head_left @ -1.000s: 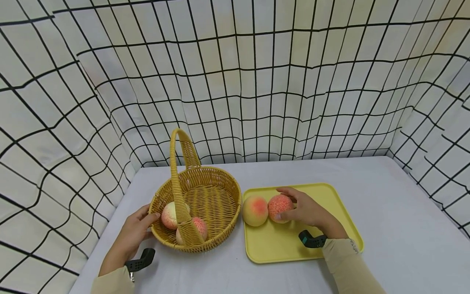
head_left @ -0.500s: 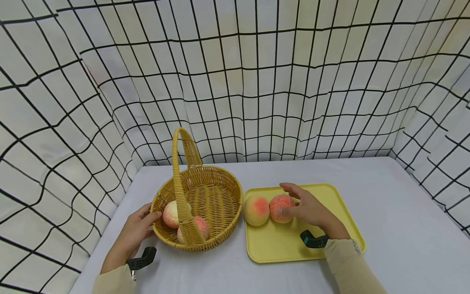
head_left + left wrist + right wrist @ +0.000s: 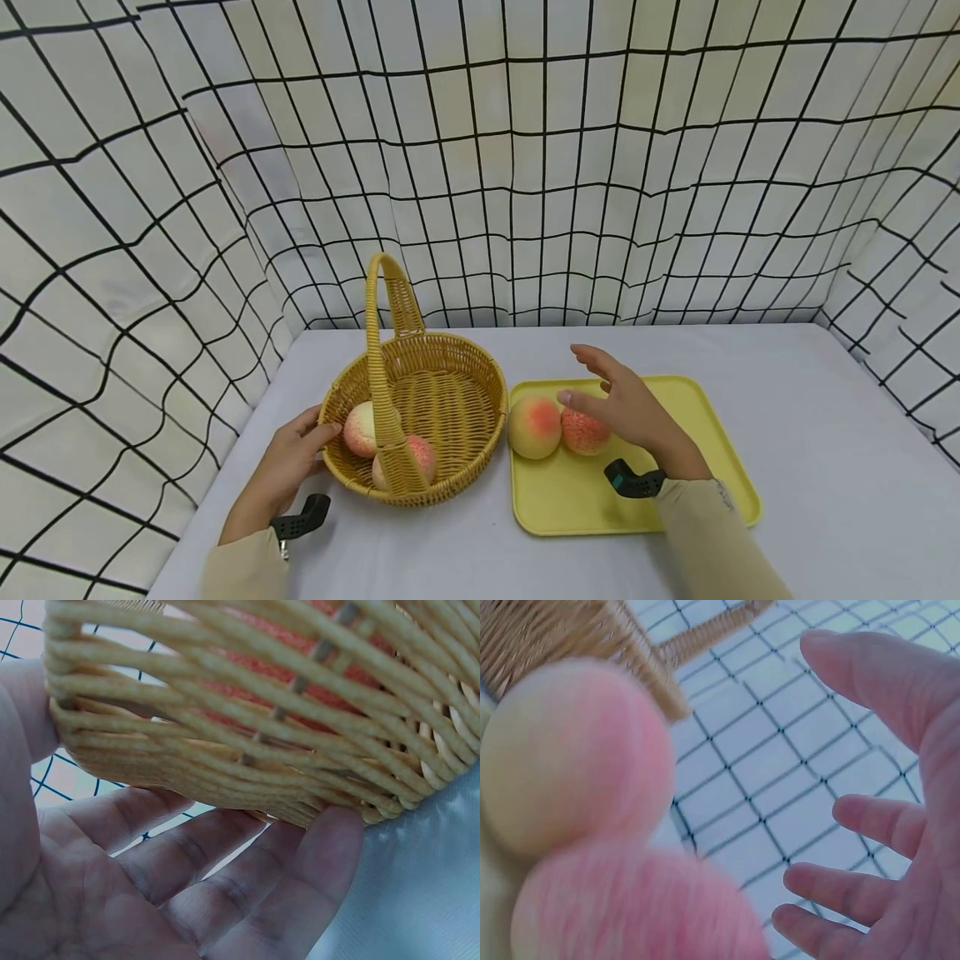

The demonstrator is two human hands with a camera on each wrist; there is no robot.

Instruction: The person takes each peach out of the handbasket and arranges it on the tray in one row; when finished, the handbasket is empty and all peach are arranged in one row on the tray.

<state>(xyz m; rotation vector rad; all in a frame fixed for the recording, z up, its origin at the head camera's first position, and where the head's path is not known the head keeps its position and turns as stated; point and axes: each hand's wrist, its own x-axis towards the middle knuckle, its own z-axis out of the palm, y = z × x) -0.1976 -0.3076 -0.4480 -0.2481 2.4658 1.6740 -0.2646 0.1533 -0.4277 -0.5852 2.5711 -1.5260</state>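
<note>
On the left of the table, my left hand point(image 3: 285, 467) grips the rim of a yellow wicker basket point(image 3: 450, 408), thumb over the edge and fingers along the outer wall. Inside lie two peaches, a pale pink-and-cream one point(image 3: 360, 431) and a speckled one point(image 3: 422, 456) partly hidden by the handle. On a yellow tray point(image 3: 570, 504), a yellow peach with a red blush point(image 3: 534, 429) touches a speckled red peach point(image 3: 587, 432). Fingers spread, my right hand point(image 3: 637, 412) hovers over the red peach, holding nothing; the right wrist view shows a gap between them.
White cloth covers the table point(image 3: 420, 550). White curtains with a black grid point(image 3: 480, 167) rise behind it and at both sides. The basket's tall arched handle point(image 3: 381, 358) stands up over its left part, and the basket sits close to the tray's left edge.
My right hand has let go of the red peach and risen off it, its fingers spreading. The peach stays on the tray. My left hand keeps its hold on the basket; the view shifts slightly.
</note>
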